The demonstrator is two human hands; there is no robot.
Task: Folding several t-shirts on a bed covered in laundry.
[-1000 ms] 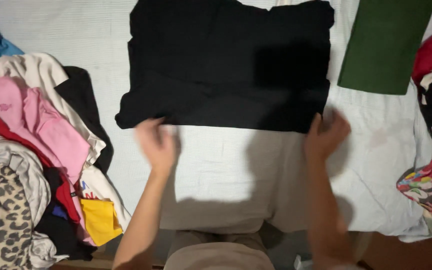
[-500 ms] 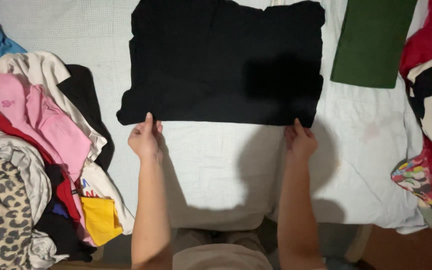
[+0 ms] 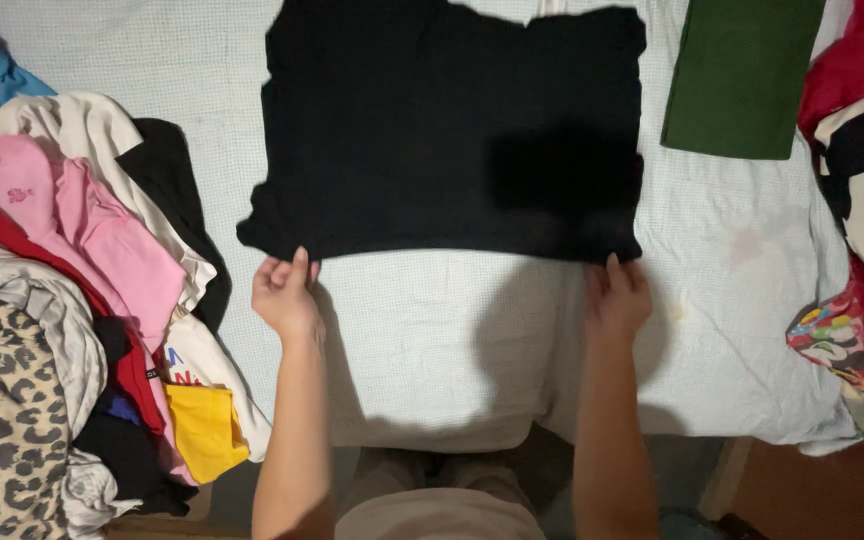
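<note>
Holding the near edge of the black cloth [image 3: 452,130] with both hands, I am standing at the near side of the bed [image 3: 432,340]. My left hand [image 3: 287,290] is pinching the near left corner, and my right hand [image 3: 617,295] is pinching the near right corner, so both are closed on the cloth. The cloth is lying flat on the bed, going away from my hands toward the far side. Its long axis is running left to right, between my two hands, and neither hand is nearer than the other. It is looking plain black, roughly rectangular, with wavy side edges. A clothes pile [image 3: 62,300] is lying at the left, and a green cloth [image 3: 742,75] at the far right.
</note>
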